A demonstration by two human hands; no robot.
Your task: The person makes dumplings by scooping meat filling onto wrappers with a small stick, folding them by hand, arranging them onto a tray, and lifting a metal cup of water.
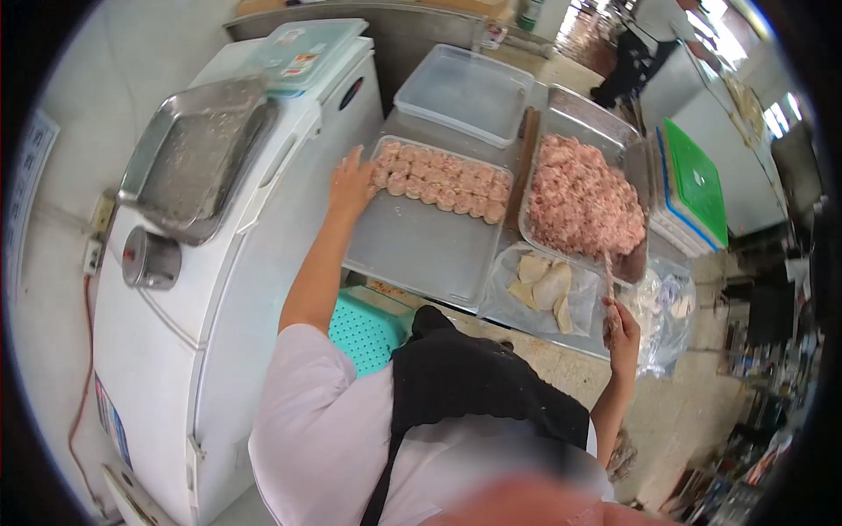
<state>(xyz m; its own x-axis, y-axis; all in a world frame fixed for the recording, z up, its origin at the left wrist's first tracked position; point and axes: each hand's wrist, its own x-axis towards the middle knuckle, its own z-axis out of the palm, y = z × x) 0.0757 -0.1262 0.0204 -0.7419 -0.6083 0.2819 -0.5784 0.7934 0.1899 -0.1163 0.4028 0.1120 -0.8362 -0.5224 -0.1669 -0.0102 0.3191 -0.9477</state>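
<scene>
My left hand [353, 180] is at the left rim of a shallow plastic tray [430, 254], fingers extended beside the leftmost dumplings. Whether it touches them I cannot tell. Rows of round, meat-topped dumplings [443, 182] fill the far part of this tray. In my right hand [621, 329] is a thin stick-like spatula [609, 280], smeared with meat, its upper end at the near edge of the minced meat [583, 197]. That pink meat is heaped in a deep metal pan [605, 114]. Pale dumpling wrappers [544, 285] lie on a plastic sheet between tray and pan.
A clear plastic container [465, 92] stands behind the tray. Stacked boxes with a green lid [693, 180] are right of the pan. On the white freezer [263, 228] at left sit a metal pan [197, 149] and a metal cup [151, 259]. Another person [649, 44] stands far right.
</scene>
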